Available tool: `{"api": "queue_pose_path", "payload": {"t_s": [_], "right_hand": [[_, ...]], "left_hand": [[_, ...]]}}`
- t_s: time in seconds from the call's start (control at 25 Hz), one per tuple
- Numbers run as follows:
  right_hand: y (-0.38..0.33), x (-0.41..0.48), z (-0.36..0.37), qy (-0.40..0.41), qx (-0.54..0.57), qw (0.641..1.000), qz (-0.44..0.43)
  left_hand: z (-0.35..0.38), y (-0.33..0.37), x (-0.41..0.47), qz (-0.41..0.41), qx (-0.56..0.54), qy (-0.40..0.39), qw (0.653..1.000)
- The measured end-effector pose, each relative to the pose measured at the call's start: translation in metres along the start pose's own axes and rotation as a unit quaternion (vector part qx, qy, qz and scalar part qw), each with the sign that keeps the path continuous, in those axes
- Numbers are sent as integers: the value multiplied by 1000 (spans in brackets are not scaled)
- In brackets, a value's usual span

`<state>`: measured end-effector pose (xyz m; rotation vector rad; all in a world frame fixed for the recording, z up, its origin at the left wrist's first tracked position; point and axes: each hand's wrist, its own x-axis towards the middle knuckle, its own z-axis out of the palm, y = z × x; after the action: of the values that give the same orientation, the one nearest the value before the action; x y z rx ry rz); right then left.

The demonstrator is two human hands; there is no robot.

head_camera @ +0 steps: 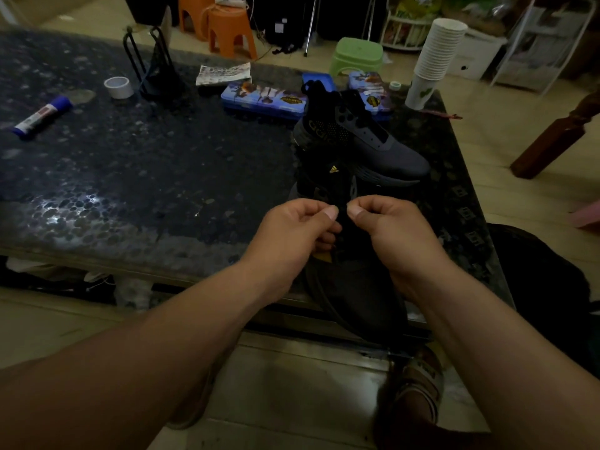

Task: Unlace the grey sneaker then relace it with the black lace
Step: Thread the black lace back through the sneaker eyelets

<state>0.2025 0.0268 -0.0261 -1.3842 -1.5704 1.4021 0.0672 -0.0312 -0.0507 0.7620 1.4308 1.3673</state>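
Note:
A dark grey sneaker lies at the table's near edge with its toe toward me and a gold logo on its tongue. My left hand and my right hand hover over its lacing area. Each pinches the black lace between thumb and fingers, the thumbs almost touching. The lace is hard to make out against the dark shoe. A second grey sneaker stands farther back, toe pointing right.
The dark speckled table carries a glue stick, a tape roll, a black wire stand, two blue tins and a stack of paper cups. Orange and green stools stand on the floor beyond.

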Motion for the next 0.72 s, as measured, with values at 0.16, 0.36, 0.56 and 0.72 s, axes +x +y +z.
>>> {"api": "queue_pose_path", "payload": {"t_s": [0.16,0.36,0.56,0.72], "right_hand": [[2,-2,2,15,-42,998,-33],[-1,5,-8,-17,-2,1000,3],[-2,9,-16,-40,11,999,25],[-4,11,-16,55,-126,983,-120]], "left_hand": [[-10,15,8,-24,49,-51,997],[-18,26,16,-30,74,-61,995],[-38,42,23,-31,91,-55,994],[-51,71,31,29,-25,21,999]]}}
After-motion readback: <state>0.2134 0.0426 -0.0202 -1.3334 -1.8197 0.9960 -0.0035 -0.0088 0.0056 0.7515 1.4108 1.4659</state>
